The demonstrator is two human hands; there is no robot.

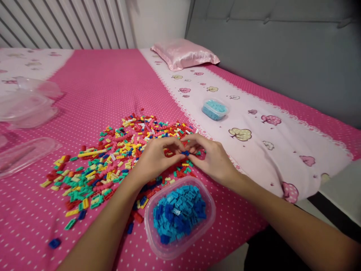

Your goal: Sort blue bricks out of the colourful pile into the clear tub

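Observation:
My left hand (156, 158) and my right hand (210, 158) meet over a spread of small plastic bricks (113, 158) in red, yellow, green and blue on the pink bedsheet. Both hands pinch a small dark blue brick (185, 153) between their fingertips. Just in front of my hands stands a clear plastic tub (208, 222) filled with dark and light blue bricks.
A second small tub (214, 109) of light blue bricks sits farther back on the white patterned strip. Clear plastic lids and containers (26, 109) lie at the left. A pink pillow (184, 54) rests by the grey headboard. The bed's edge runs along the right front.

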